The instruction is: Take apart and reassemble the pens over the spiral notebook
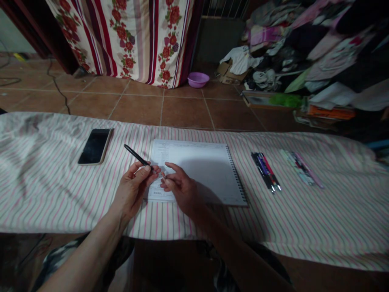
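Above the notebook (197, 170), the left hand's (132, 190) grip pinches the pen (136, 156).

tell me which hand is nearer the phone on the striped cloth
Left. The left hand holds a black pen just right of the phone. The right hand rests farther right, on the spiral notebook.

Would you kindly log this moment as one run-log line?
left hand: holds black pen | right hand: on spiral notebook | phone: left of notebook
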